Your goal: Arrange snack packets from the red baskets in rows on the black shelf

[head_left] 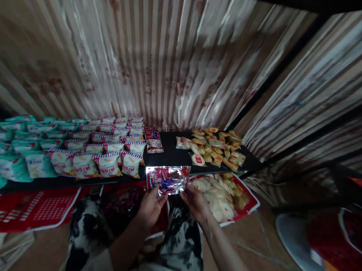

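Observation:
A shiny red, purple and silver snack packet (168, 180) is held up in front of the black shelf (168, 146), close to its front edge. My left hand (152, 207) pinches its lower left corner, and my right hand (195, 201) grips the lower right corner. A similar red and silver packet (153, 139) lies on the shelf behind it. To its left stand rows of white snack bags with red and blue striped tops (109, 165). Yellow wrapped snacks (213, 148) lie in a loose pile on the right of the shelf.
Teal bags (38, 164) fill the shelf's left end. Under the shelf, an opened red bag (253, 204) holds pale and yellow packs, beside a darker red bag (123, 199). Striped sheeting (153, 64) hangs behind; a dark frame bar (275, 76) slants at right.

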`<state>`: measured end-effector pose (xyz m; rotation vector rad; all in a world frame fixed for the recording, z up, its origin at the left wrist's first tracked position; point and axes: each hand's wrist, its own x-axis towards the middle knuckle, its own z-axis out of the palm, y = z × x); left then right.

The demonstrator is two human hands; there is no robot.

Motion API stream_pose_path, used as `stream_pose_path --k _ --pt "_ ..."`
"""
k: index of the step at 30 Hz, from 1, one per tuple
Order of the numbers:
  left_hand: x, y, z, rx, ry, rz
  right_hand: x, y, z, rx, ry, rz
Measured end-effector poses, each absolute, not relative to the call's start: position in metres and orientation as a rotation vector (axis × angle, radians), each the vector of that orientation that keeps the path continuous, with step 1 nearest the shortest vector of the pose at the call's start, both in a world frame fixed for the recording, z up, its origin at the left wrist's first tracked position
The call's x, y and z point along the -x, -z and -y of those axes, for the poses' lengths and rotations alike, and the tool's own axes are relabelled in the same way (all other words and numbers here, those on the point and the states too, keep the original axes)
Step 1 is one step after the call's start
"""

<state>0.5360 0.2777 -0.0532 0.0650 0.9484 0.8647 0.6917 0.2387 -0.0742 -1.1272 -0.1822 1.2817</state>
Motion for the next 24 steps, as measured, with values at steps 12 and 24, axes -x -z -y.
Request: stream_pose_path --k 12,24 --pt "-0.553 0.034 -0.272 -0.109 -0.997 -0.977 -0.69 0.079 -0.24 1.134 -1.16 0.118" --pt "-0.544 0.019 -0.294 -0.435 -1.075 -1.24 -0.702 0.093 -0.241 1.532 -1.006 0.449"
